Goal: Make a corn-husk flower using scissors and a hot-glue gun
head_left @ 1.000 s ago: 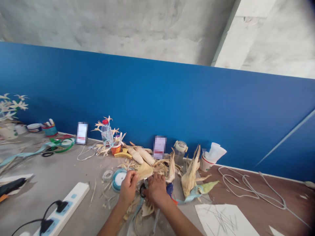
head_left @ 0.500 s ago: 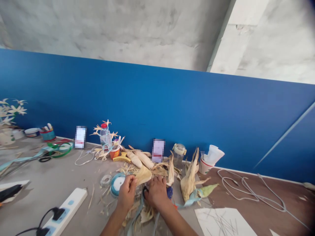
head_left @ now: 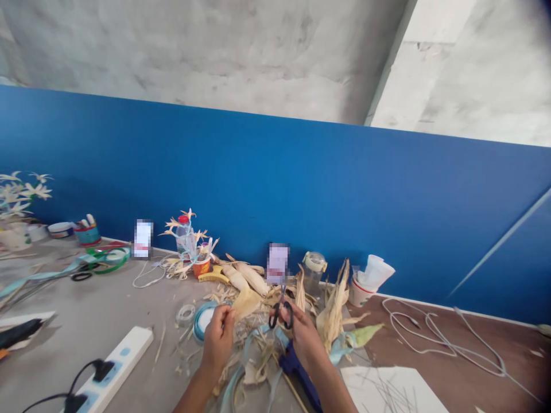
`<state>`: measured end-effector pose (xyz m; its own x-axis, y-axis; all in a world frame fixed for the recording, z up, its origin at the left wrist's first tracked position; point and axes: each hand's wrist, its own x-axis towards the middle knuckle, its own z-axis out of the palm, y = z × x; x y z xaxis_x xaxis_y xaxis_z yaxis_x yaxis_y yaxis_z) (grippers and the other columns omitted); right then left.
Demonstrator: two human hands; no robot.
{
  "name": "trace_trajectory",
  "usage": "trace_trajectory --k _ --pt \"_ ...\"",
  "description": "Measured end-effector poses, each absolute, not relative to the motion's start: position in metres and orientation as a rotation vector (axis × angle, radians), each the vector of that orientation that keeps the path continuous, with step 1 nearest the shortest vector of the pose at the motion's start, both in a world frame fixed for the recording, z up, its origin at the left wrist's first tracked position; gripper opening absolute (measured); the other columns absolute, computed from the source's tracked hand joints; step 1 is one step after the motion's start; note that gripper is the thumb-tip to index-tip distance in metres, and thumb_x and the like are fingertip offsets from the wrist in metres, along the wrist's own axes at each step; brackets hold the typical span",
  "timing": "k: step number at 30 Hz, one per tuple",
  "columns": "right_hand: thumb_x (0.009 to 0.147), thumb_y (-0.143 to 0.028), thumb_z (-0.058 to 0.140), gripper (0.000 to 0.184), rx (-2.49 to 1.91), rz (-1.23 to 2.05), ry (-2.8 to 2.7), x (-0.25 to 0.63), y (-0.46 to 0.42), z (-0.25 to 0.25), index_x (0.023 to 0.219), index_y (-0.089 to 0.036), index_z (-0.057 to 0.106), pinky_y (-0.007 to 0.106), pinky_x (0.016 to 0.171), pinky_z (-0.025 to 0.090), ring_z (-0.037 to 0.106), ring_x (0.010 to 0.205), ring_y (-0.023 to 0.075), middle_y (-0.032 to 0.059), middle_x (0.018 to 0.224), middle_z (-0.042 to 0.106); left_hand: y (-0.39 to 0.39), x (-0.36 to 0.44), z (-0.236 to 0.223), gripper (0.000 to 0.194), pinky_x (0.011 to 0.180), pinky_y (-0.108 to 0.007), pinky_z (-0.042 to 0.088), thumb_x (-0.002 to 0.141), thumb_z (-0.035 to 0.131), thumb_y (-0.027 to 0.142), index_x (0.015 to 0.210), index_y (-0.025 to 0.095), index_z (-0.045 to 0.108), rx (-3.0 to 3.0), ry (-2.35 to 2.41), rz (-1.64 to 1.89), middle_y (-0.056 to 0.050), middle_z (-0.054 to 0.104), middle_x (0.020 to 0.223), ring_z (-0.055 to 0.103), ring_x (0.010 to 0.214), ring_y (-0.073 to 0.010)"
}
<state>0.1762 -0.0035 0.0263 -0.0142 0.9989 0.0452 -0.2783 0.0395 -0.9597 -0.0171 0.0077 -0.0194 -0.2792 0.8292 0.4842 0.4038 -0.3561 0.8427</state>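
My left hand [head_left: 218,335] pinches the lower end of a dried corn husk piece [head_left: 247,303], which fans out above the fingertips. In my right hand [head_left: 301,332] are black-handled scissors [head_left: 281,314], held by the finger loops with the blades pointing away from me. A gap separates the scissors from the husk. Below my right wrist lies a dark blue tool [head_left: 299,373], partly covered by the arm, its kind unclear. Husk scraps and light blue ribbon [head_left: 247,350] are strewn between my hands. A blue ribbon roll [head_left: 202,321] sits just left of my left hand.
Whole dried husks [head_left: 333,310] stand at the right, before a lidded jar [head_left: 314,269]. A cup of husk flowers [head_left: 201,267] is behind. A power strip [head_left: 116,364] lies front left, and paper with thin wires [head_left: 390,390] front right. A blue partition [head_left: 275,178] bounds the table.
My right hand has lifted from the scraps and moved right, bringing up the scissors. The dark blue tool is more exposed. My left hand keeps the husk in nearly the same place.
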Motion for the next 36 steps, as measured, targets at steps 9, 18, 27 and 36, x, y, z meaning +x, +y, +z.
trace_trajectory --k 9,18,27,36 --pt "0.053 -0.038 0.079 0.048 -0.872 1.639 -0.850 0.167 -0.020 0.028 0.095 -0.017 0.069 0.022 0.060 0.041 0.055 0.064 0.0143 0.0023 0.068 0.065 0.006 -0.012 -0.013 0.029 0.049 -0.023 0.039 0.075 0.055 0.043 0.088 0.017 0.057 1.312 1.310 1.546 0.003 0.052 0.060 0.047 0.051 -0.0126" --pt "0.057 -0.037 0.075 0.045 -0.953 1.576 -0.950 0.168 -0.023 0.028 0.099 -0.021 0.068 0.030 0.074 0.043 0.058 0.083 0.0203 0.0057 0.084 0.067 0.009 -0.015 -0.008 0.033 0.045 -0.022 0.038 0.071 0.058 0.044 0.088 0.016 0.058 1.153 1.251 1.538 0.004 0.051 0.057 0.044 0.046 -0.0104" --pt "0.065 -0.039 0.066 0.041 -1.116 1.501 -1.320 0.168 -0.024 0.029 0.102 -0.021 0.064 0.031 0.075 0.043 0.056 0.085 0.0207 0.0030 0.087 0.064 0.009 -0.016 -0.001 0.037 0.046 -0.021 0.036 0.066 0.064 0.042 0.092 0.015 0.061 1.101 1.212 1.514 0.002 0.056 0.063 0.044 0.051 -0.0110" --pt "0.067 -0.032 0.061 0.035 -1.156 1.391 -1.611 0.159 -0.024 0.032 0.099 -0.019 0.064 0.032 0.080 0.043 0.057 0.087 0.0214 0.0041 0.093 0.065 0.010 -0.015 -0.008 0.028 0.047 -0.021 0.033 0.068 0.062 0.041 0.079 0.015 0.059 1.134 1.157 1.418 0.005 0.048 0.056 0.041 0.049 -0.0098"
